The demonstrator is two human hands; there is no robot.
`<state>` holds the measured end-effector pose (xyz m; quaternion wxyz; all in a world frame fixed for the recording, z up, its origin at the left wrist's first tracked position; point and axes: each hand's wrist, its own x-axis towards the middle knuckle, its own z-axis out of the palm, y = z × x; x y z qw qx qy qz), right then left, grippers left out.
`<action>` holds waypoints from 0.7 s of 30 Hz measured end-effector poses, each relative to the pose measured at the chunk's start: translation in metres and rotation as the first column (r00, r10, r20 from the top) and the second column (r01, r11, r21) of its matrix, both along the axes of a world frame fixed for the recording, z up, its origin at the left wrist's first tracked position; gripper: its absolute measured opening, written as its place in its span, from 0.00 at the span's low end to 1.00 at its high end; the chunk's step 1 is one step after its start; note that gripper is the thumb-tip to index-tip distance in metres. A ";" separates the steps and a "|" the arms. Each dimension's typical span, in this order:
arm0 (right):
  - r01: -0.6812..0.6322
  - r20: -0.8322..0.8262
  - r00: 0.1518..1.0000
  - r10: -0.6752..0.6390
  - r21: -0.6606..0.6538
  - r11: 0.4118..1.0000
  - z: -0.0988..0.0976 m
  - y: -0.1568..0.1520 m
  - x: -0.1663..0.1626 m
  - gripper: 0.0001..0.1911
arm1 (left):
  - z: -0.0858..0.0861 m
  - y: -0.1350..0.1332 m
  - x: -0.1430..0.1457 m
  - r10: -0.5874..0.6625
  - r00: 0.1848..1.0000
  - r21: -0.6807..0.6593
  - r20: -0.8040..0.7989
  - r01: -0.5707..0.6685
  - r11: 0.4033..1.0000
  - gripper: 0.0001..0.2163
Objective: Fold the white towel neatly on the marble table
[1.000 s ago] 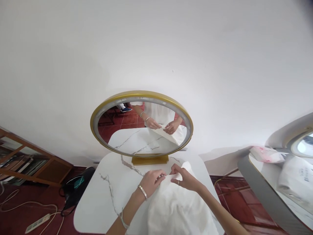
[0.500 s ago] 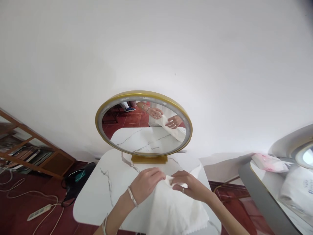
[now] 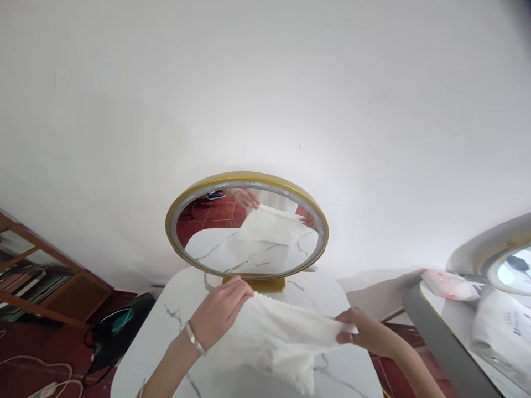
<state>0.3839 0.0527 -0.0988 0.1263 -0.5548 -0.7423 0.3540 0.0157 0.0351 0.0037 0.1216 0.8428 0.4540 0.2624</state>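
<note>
A thin white cloth [image 3: 276, 341] hangs spread in the air above a white marble-patterned table [image 3: 174, 326]. My left hand [image 3: 219, 312], with a silver bracelet on the wrist, pinches the cloth's upper left corner. My right hand [image 3: 360, 333], wearing a ring, grips the upper right corner. The cloth sags between them and its lower edge hangs near the tabletop. A round gold-framed mirror [image 3: 246, 225] stands at the table's back edge and reflects both hands and the cloth.
A white wall fills the background. A wooden shelf [image 3: 37, 287] and a black bag [image 3: 118, 326] sit on the red tiled floor at left, with cables [image 3: 37, 376]. At right stands a second table [image 3: 468, 326] with white packets and a pink-printed packet [image 3: 450, 282].
My hands have moved apart and lifted, pulling the bunched cloth off the table and spreading it out between them. The view has tilted slightly, the mirror sitting lower in the frame.
</note>
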 end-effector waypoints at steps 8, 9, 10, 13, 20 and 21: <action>0.131 0.010 0.991 -0.135 0.174 0.976 0.035 -0.014 -0.001 0.10 | -0.028 0.009 -0.025 0.196 0.979 -0.174 0.059 -0.183 0.968 0.12; 0.155 -0.006 0.988 -0.157 0.185 0.970 0.039 -0.017 -0.003 0.12 | -0.030 0.012 -0.027 0.216 0.972 -0.176 0.089 -0.198 0.964 0.13; 0.189 -0.014 0.982 -0.190 0.200 0.961 0.041 -0.019 -0.004 0.14 | -0.033 0.014 -0.029 0.229 0.966 -0.174 0.118 -0.207 0.963 0.14; 0.318 -0.044 0.948 -0.317 0.229 0.920 0.040 -0.021 -0.012 0.18 | -0.040 0.020 -0.028 0.284 0.932 -0.177 0.227 -0.247 0.953 0.15; 0.846 -0.854 0.251 -0.456 -0.035 0.532 0.043 0.039 -0.058 0.14 | -0.001 0.054 0.019 0.237 0.800 0.353 0.551 -0.481 0.803 0.08; 0.908 -0.909 0.134 -0.395 -0.047 0.417 0.049 0.053 -0.069 0.15 | 0.010 0.066 0.029 0.176 0.811 0.484 0.558 -0.491 0.725 0.08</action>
